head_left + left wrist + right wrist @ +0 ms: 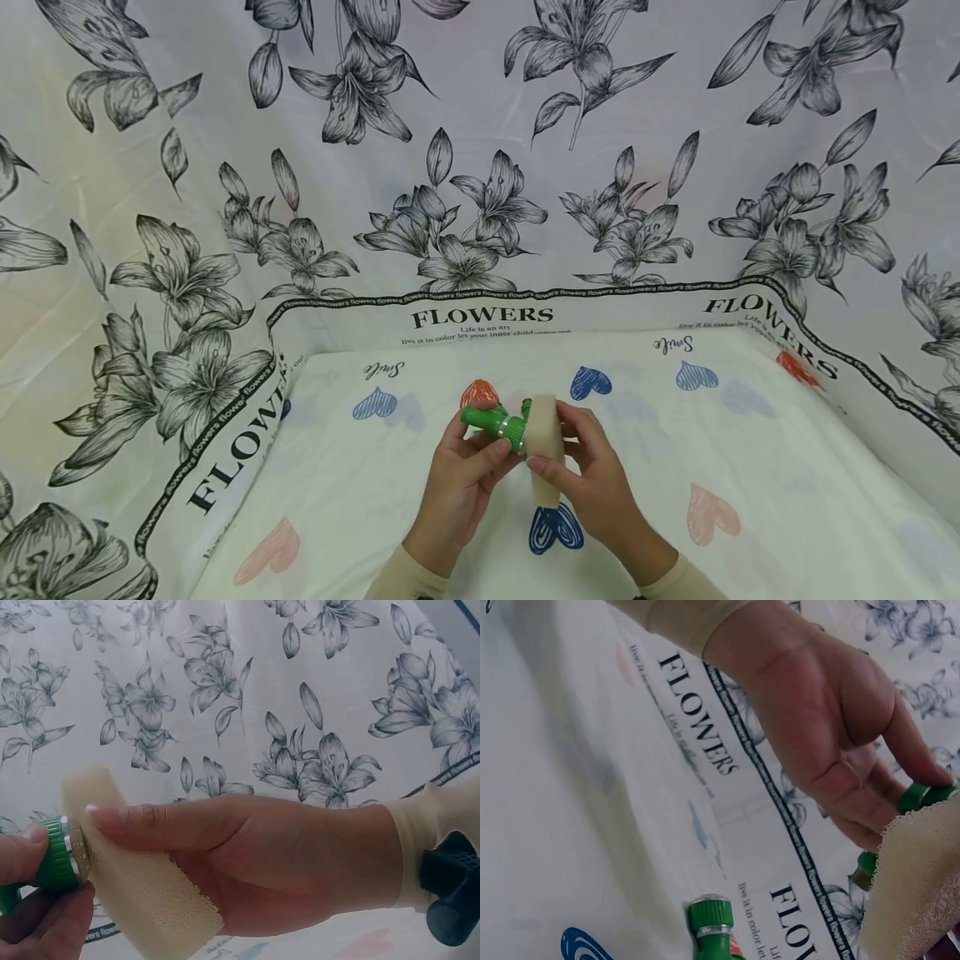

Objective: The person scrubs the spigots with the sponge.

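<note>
In the head view my left hand point(468, 477) pinches a green fitting point(514, 432) with a ridged collar and a silver band, its barrel pointing left. My right hand point(600, 479) grips a beige, rough-textured sponge block point(546, 442), thumb on the near face and fingers behind. The left wrist view shows the collar's end point(57, 855) right at the sponge's face point(154, 889). Seen from the right wrist, a green part with a brassy tip point(864, 871) juts below the left fingers. Another green ridged end with a silver band point(711, 919) shows at the lower edge.
A white cloth point(360, 492) printed with hearts covers the surface below my hands. Behind and at the sides hang white curtains point(465, 108) with black lily drawings, bordered by a "FLOWERS" strip point(483, 317). A dark wrist device point(454, 889) sits on the right sleeve.
</note>
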Tool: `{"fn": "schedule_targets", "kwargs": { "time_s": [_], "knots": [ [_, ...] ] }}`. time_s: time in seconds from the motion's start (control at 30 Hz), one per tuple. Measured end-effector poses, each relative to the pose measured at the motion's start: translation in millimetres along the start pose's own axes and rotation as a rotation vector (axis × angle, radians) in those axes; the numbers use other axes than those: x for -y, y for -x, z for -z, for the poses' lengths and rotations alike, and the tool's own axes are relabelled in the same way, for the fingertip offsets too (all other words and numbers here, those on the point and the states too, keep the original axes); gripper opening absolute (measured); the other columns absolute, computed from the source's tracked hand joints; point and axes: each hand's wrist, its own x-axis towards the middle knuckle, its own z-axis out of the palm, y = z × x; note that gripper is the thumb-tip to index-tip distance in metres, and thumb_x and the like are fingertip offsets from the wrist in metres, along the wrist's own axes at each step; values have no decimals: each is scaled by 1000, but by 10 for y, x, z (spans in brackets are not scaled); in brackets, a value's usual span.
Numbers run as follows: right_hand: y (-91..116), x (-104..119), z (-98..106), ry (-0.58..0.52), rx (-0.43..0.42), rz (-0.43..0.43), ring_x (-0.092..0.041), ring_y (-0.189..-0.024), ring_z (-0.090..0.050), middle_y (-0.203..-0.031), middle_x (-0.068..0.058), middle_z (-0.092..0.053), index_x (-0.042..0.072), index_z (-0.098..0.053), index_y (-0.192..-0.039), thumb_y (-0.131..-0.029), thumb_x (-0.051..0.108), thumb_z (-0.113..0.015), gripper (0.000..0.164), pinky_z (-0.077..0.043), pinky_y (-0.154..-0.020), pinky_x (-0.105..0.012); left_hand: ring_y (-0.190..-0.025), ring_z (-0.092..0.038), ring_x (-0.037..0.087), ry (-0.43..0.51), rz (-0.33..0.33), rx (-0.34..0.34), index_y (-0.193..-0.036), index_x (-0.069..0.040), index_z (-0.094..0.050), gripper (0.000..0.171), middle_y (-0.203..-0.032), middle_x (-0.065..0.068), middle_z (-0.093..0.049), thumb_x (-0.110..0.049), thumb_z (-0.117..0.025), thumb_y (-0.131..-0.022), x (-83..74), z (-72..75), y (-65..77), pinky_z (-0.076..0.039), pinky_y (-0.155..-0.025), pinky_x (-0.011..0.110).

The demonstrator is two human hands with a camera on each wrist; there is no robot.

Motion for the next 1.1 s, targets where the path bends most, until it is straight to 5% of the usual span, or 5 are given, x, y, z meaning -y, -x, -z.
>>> {"fn": "schedule_targets", "kwargs": {
  "time_s": [0.4, 0.6, 0.8, 0.93, 1.1],
  "knots": [
    [-2, 70, -140, 89, 52, 51, -26, -128, -57, -142, 3, -56, 21, -54, -157, -94, 17, -89, 72, -58, -104, -39, -131, -61, 31, -98, -51, -26, -167, -22, -45, 64, -153, 21, -54, -10, -68, -109, -107, 32, -12, -58, -102, 37],
    [-33, 68, -64, 128, 64, 69, -27, -127, -59, -142, -1, -57, 14, -53, -158, -93, 18, -90, 75, -58, -103, -39, -112, -64, 25, -614, -283, -55, -166, -28, -48, 61, -146, 6, -64, -14, -68, -110, -251, 293, 14, -57, -85, 25],
    [-75, 10, 146, 171, 13, 45, -26, -126, -59, -145, -3, -55, 11, -52, -159, -94, 13, -89, 75, -57, -104, -36, -96, -68, 19, -1119, -539, -197, -159, -10, -57, 66, -118, 2, -75, -4, -81, -99, -461, 806, 58, -51, -68, 19],
    [-76, -20, 269, 195, -9, 36, -27, -126, -60, -146, -4, -54, 9, -51, -160, -94, 12, -89, 77, -56, -104, -31, -84, -63, 18, -1418, -588, -301, -144, -4, -69, 58, -108, 8, -77, -1, -90, -90, -612, 1207, 136, -47, -63, 26],
    [-64, -52, 374, 193, -27, 39, -27, -126, -59, -146, -5, -54, 7, -50, -160, -94, 9, -89, 77, -53, -103, -23, -87, -58, 25, -1667, -544, -333, -138, -1, -74, 51, -118, 13, -77, 4, -88, -89, -745, 1718, 282, -50, -69, 43]
  ]
}}
